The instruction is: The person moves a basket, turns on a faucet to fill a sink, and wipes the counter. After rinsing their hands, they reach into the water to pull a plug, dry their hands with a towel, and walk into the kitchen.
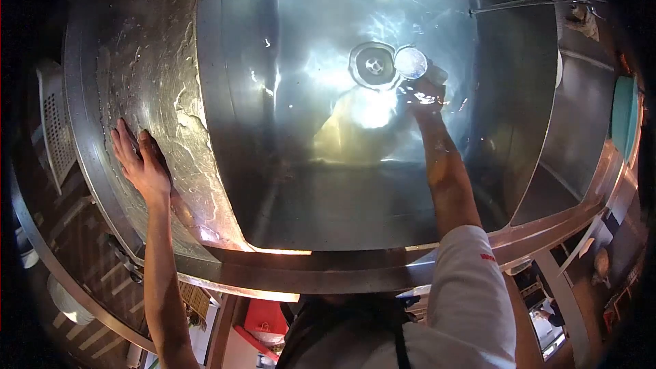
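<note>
My left hand (pixel 141 164) lies flat on the wet metal drainboard (pixel 130 61) left of the sink, fingers spread and holding nothing. My right arm reaches down into the water in the steel sink (pixel 301 198). There my right hand (pixel 428 93) closes around a small cup-like container (pixel 411 63) with a round, pale, shiny face. Ripples and glare partly hide the fingers and the container's body. Just left of the container is the round drain (pixel 374 66) in the sink floor.
A thin metal spout (pixel 512 5) juts over the sink from the upper right. A teal rounded object (pixel 624 117) stands at the far right. On the left is a white perforated rack (pixel 57 123). Below the front rim shows a red container (pixel 265 320).
</note>
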A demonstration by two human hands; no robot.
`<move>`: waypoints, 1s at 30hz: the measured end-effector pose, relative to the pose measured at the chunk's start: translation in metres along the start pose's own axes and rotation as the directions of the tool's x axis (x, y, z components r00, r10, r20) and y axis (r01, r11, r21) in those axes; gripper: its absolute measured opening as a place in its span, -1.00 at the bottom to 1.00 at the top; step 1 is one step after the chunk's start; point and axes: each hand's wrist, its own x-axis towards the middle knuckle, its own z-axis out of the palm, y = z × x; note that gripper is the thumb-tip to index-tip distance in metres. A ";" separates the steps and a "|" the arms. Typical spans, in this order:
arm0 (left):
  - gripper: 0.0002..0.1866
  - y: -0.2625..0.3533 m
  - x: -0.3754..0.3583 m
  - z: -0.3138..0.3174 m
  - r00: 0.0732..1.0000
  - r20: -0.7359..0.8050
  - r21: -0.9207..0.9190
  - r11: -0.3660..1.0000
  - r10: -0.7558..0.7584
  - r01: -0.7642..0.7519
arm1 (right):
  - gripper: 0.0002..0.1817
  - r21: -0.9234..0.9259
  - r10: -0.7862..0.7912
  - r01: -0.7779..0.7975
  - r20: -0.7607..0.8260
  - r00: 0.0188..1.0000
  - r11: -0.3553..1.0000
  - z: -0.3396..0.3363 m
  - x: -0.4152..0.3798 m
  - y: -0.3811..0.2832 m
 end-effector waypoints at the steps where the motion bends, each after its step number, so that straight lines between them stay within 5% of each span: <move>1: -0.46 -0.002 0.000 0.001 1.000 -0.001 0.003 1.000 0.010 -0.010 | -0.72 0.002 -0.022 0.023 -0.163 0.986 1.000 -0.024 0.001 -0.027; 3: -0.46 -0.002 0.000 0.001 1.000 -0.007 0.002 1.000 0.019 -0.019 | -0.69 -0.002 -0.047 0.049 -0.327 0.944 0.999 -0.035 0.006 -0.042; 5: -0.46 -0.001 0.000 0.000 1.000 -0.004 0.015 1.000 0.022 -0.022 | -0.57 -0.290 0.173 -0.176 -0.037 0.984 0.941 -0.029 0.015 -0.040; 6: -0.46 -0.002 0.000 0.000 1.000 -0.011 0.008 1.000 0.024 -0.024 | -0.57 -0.292 0.171 -0.177 -0.046 0.984 0.940 -0.040 0.025 -0.048; 8: -0.46 -0.006 0.000 0.001 0.999 -0.005 0.008 0.999 0.042 -0.042 | -0.49 0.105 0.026 -0.004 -0.207 0.978 0.994 -0.070 0.048 -0.074; 9: -0.46 -0.007 0.000 0.002 0.999 -0.003 0.022 0.999 0.041 -0.041 | -0.54 0.391 0.297 -0.205 -0.190 0.936 0.897 -0.084 0.059 -0.103; 10: -0.46 -0.005 0.000 0.001 0.999 -0.008 0.018 0.999 0.044 -0.044 | -0.54 0.391 0.297 -0.203 -0.197 0.934 0.898 -0.082 0.061 -0.099; 12: -0.46 0.001 0.000 -0.001 1.000 -0.003 -0.002 1.000 0.022 -0.022 | -0.70 0.228 0.011 0.143 -0.567 0.824 0.963 -0.077 0.067 -0.091; 18: -0.46 0.002 0.000 -0.003 1.000 -0.004 0.034 0.999 0.024 -0.024 | -0.85 0.650 0.333 -0.133 -0.194 0.923 0.748 -0.062 0.122 -0.093; 21: -0.45 0.002 0.000 -0.003 1.000 -0.009 0.033 0.999 0.005 -0.005 | -0.80 0.757 0.318 -0.004 -0.269 0.909 0.653 -0.074 0.161 -0.108; 23: -0.44 0.002 0.000 -0.003 1.000 -0.009 0.025 1.000 0.002 -0.002 | -0.78 0.891 0.419 -0.024 -0.189 0.888 0.453 -0.089 0.189 -0.125; 30: -0.44 0.004 -0.001 -0.003 1.000 0.003 0.026 1.000 0.002 -0.002 | -0.82 0.959 0.522 0.222 -0.282 0.805 0.175 -0.168 0.250 -0.172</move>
